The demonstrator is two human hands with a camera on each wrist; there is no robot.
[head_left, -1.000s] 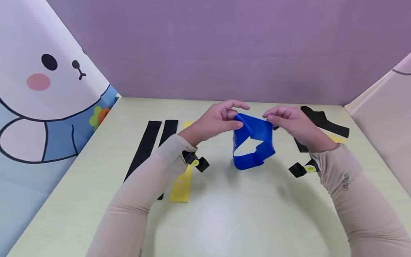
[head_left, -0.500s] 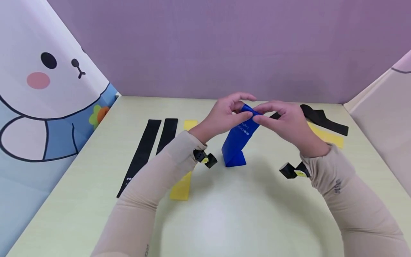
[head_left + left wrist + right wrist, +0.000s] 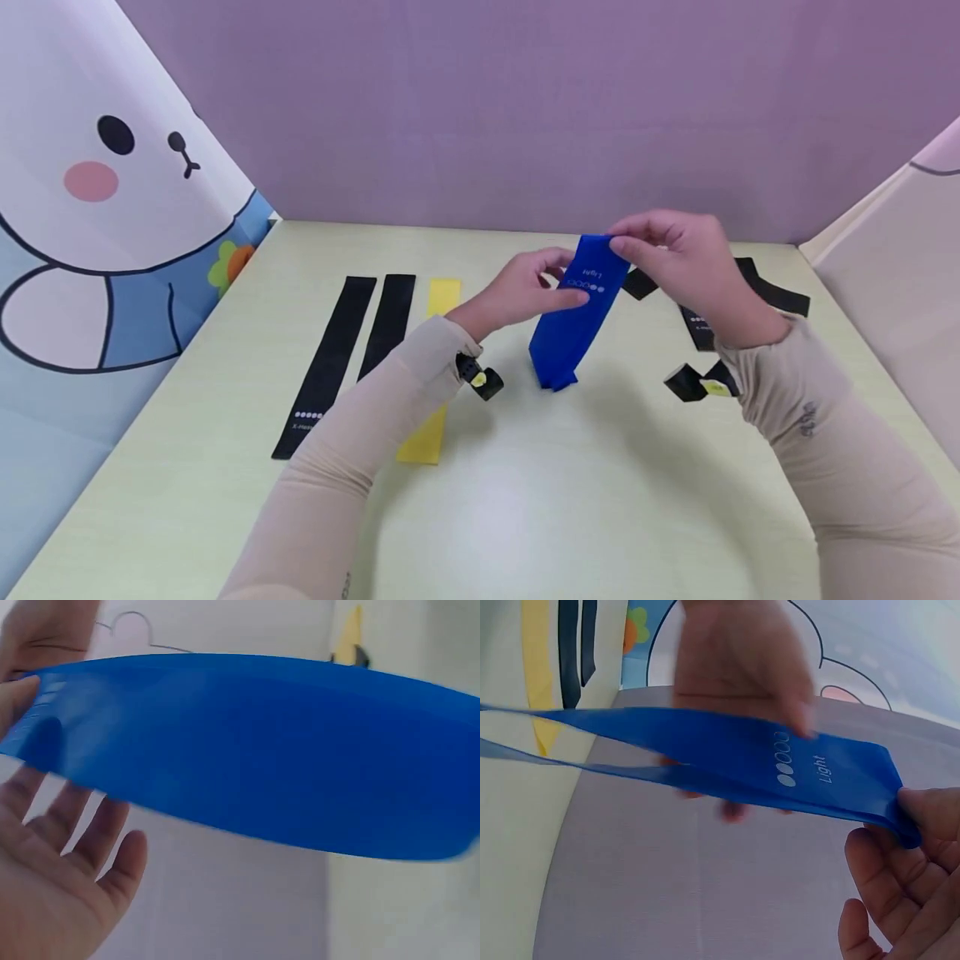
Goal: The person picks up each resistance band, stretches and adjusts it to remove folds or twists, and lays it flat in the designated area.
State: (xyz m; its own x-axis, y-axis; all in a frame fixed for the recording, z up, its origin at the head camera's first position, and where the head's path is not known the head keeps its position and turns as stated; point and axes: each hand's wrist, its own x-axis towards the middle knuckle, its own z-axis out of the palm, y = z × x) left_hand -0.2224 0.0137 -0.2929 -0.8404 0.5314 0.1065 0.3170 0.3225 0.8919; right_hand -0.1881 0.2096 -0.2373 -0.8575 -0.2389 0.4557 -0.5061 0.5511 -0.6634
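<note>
A blue loop resistance band (image 3: 570, 333) hangs above the table, flattened, with "Light" and a row of dots printed near its top. My right hand (image 3: 686, 258) pinches its upper right corner between thumb and fingers; the right wrist view shows this end of the band (image 3: 855, 769) closely. Lower on its left edge, my left hand (image 3: 517, 292) has the thumb across the printed face and the fingers behind. That left hand (image 3: 742, 667) is blurred in the right wrist view. Broad blue band surface (image 3: 247, 757) fills much of the left wrist view.
To the left, two black bands (image 3: 324, 367) and a yellow band (image 3: 445, 296) lie lengthwise on the table (image 3: 510, 517). More black bands (image 3: 772, 292) lie at the right, partly behind my right hand. A purple cloth (image 3: 480, 117) rises along the back edge.
The band has gone from an open ring to a flattened strip. My hands met at its top, then separated: the right rose to the right, and the left slid down along the band.
</note>
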